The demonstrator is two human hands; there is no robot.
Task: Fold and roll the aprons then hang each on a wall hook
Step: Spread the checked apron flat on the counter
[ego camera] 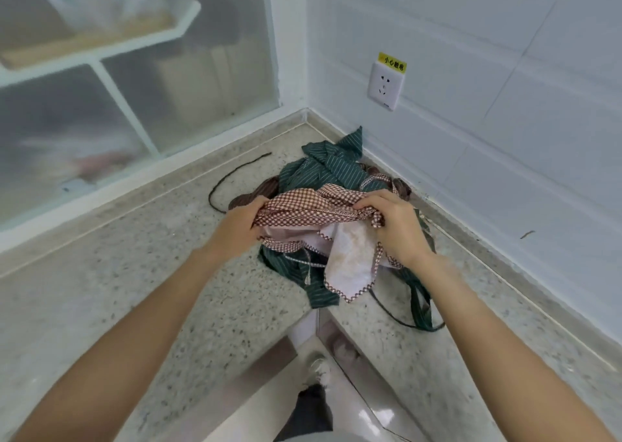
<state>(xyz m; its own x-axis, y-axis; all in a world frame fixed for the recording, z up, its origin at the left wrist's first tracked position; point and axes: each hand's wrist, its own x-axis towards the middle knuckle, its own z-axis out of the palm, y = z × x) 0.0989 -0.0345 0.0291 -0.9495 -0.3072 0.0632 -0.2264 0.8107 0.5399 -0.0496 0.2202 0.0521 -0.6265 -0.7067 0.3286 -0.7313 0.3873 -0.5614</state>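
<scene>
Fingers of left hand (243,223) and right hand (394,223) curled, gripping bunched checked apron (303,207) above green striped apron (321,169) on counter (141,256) corner; risk: tangled ties drag green apron along.

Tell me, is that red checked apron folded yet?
Not folded. The red checked apron is bunched, gripped by the left hand and right hand, its pale underside hanging loose over the green striped apron.
</scene>
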